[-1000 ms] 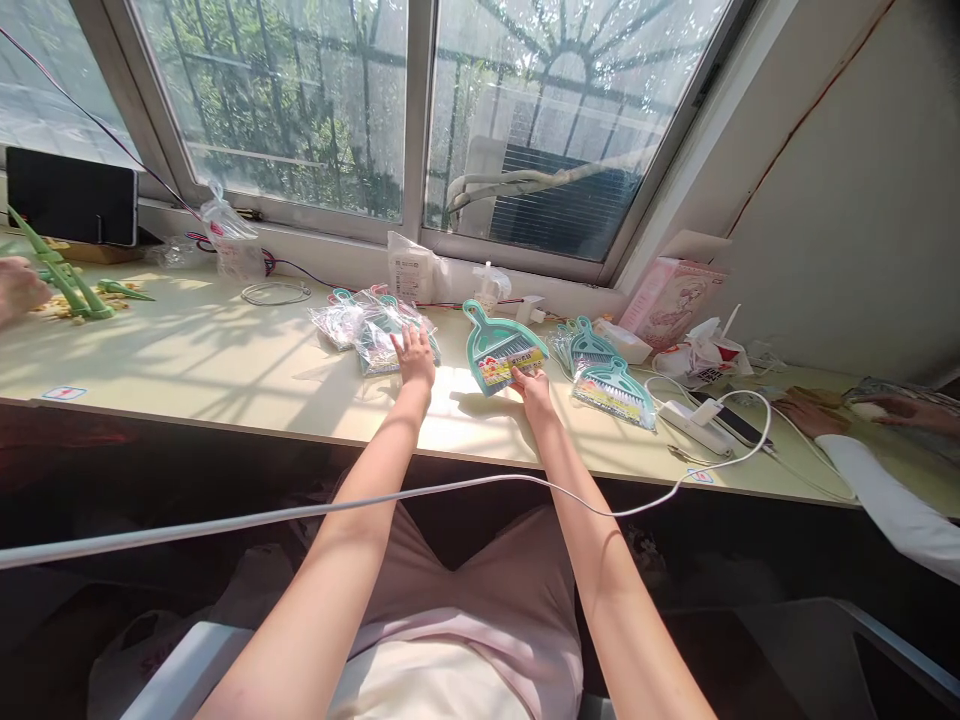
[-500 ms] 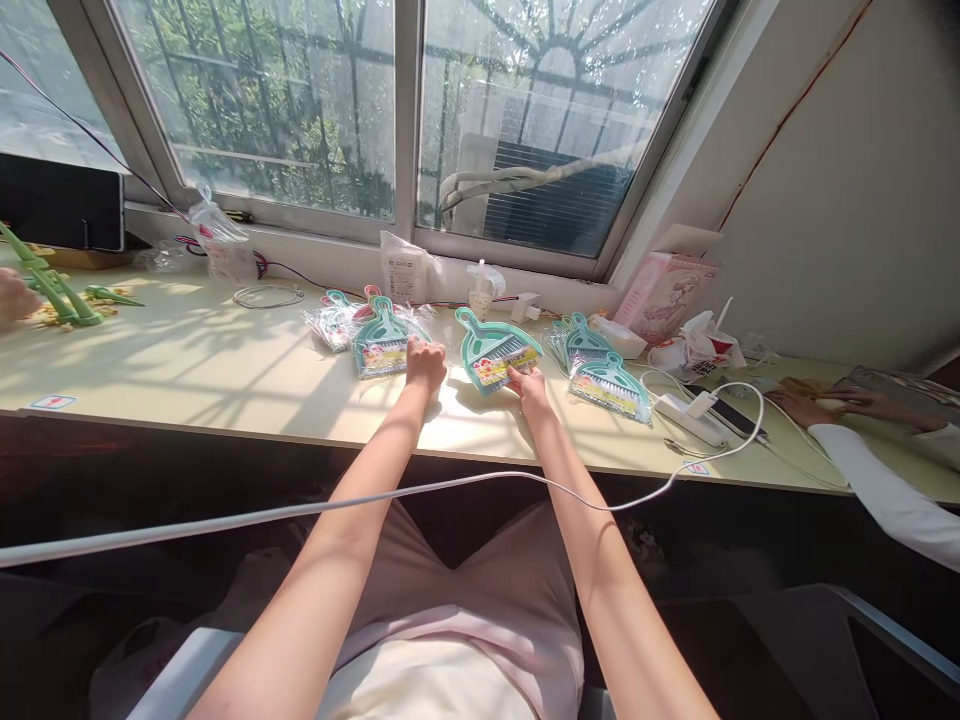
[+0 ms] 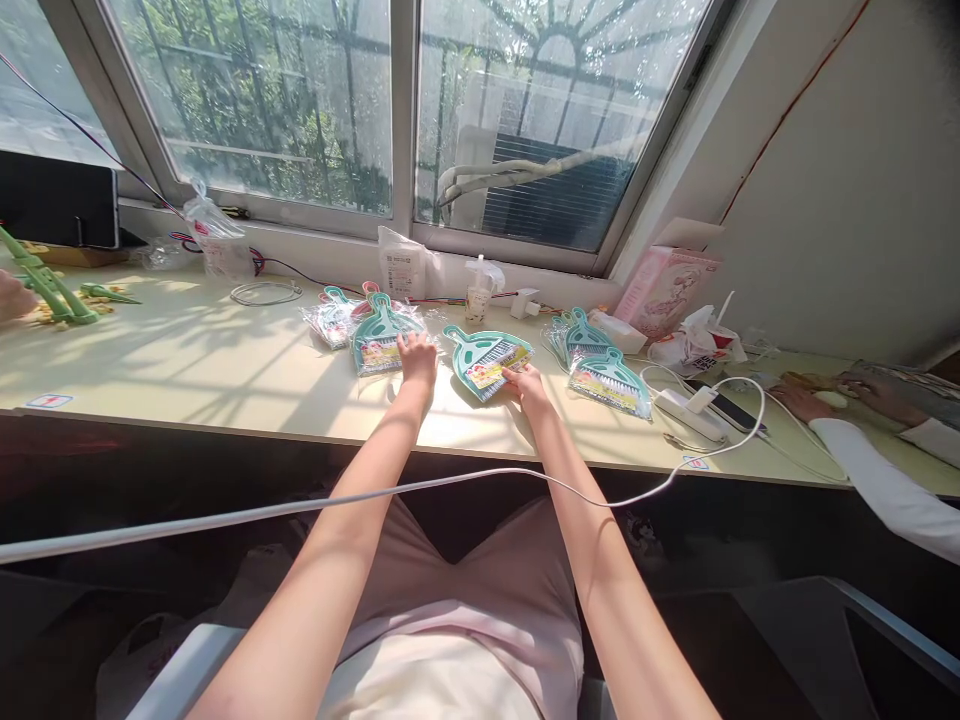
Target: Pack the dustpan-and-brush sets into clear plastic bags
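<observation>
A teal dustpan-and-brush set [image 3: 484, 358] with a yellow label lies flat on the pale table [image 3: 187, 370]. My right hand [image 3: 526, 384] pinches its near edge. My left hand [image 3: 417, 357] rests, fingers bent, on the table beside a pile of the same sets in clear bags [image 3: 375, 338]. It seems to grip a thin clear plastic bag [image 3: 379, 385] that barely shows in the sun glare.
More unbagged teal sets [image 3: 609, 380] lie to the right, then a power strip [image 3: 690, 418] and a white cable [image 3: 450, 485] hanging off the edge. A co-worker's hands [image 3: 806, 403] are at the far right. Another person's hand [image 3: 11, 295] is by green parts [image 3: 52, 290] at the far left.
My left hand drew back from the bagged pile towards me, closing. My right hand lowered the tilted teal set flat onto the table and slid it a little left.
</observation>
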The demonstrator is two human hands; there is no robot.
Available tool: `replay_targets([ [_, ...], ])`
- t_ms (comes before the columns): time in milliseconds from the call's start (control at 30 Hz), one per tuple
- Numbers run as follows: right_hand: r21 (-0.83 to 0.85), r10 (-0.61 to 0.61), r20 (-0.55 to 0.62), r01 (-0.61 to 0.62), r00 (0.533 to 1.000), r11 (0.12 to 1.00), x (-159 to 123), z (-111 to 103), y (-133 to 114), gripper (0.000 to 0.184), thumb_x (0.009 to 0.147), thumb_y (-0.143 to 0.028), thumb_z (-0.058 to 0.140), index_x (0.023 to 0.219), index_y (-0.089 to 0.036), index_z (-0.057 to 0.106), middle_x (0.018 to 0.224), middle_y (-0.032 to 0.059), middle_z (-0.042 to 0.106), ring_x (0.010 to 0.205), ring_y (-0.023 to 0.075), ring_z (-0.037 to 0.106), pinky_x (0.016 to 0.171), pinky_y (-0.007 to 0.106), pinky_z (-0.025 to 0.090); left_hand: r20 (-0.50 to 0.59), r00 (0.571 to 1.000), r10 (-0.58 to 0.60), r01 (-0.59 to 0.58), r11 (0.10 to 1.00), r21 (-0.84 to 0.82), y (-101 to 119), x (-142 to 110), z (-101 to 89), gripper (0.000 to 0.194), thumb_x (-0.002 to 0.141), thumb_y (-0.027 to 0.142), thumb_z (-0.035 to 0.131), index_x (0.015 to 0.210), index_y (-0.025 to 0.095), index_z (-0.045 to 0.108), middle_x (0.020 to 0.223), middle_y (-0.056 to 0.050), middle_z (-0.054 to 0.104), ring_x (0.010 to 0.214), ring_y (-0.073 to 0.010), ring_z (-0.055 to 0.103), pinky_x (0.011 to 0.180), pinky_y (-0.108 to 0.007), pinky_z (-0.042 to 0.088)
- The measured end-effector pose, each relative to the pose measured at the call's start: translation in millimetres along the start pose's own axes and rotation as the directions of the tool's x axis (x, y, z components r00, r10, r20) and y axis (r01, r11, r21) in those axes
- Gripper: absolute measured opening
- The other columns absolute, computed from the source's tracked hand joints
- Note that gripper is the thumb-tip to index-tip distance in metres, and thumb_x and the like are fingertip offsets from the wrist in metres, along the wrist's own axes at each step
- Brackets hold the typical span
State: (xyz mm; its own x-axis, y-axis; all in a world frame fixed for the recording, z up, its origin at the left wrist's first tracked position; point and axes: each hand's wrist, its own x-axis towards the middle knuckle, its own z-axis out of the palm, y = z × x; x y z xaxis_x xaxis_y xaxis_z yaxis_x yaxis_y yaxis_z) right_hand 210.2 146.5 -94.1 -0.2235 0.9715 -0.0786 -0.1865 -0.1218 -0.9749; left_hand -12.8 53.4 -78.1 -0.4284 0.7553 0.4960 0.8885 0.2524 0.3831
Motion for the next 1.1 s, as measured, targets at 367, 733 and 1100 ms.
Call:
replay_targets([
  [367,0.026,-0.064,0.232,0.060,0.971,0.998,-19.7,2.7,-7.6,0.035,0.076,-0.013,0.093,0.100,-0.025,0.072,0.097,0.0050,0.085,0.106,0.0299,0.084,0.085,0.037,0.074,-0.242,0.876,-0.417,0.296,0.861,-0.413,-9.6,8.3,-4.2,0.033,0.101,0.028,0.056,0.113,0.019,0.085,0.128,-0.019,0.084,0.134,-0.0379,0.071,0.119,-0.058,0.058],
  [733,-0.031,-0.047,0.308,0.059,0.950,0.998,-19.4,1.1,-8.9,0.034,0.076,-0.009,0.092,0.101,-0.024,0.074,0.096,0.0048,0.085,0.091,0.0250,0.083,0.077,0.032,0.073,-0.311,0.830,-0.463,0.309,0.846,-0.435,-6.8,4.5,-13.8,0.037,0.107,0.028,0.053,0.123,0.018,0.085,0.136,-0.019,0.082,0.139,-0.0426,0.069,0.115,-0.069,0.058],
  [1100,0.061,-0.129,0.183,0.120,0.975,0.991,-15.7,6.3,-1.4,0.033,0.079,-0.015,0.092,0.102,-0.025,0.071,0.099,0.0042,0.085,0.105,0.0279,0.085,0.092,0.039,0.074,-0.243,0.934,-0.262,0.146,0.900,-0.411,4.2,5.0,-14.9,0.036,0.113,0.029,0.050,0.125,0.020,0.082,0.151,-0.018,0.073,0.150,-0.0350,0.061,0.129,-0.059,0.048],
])
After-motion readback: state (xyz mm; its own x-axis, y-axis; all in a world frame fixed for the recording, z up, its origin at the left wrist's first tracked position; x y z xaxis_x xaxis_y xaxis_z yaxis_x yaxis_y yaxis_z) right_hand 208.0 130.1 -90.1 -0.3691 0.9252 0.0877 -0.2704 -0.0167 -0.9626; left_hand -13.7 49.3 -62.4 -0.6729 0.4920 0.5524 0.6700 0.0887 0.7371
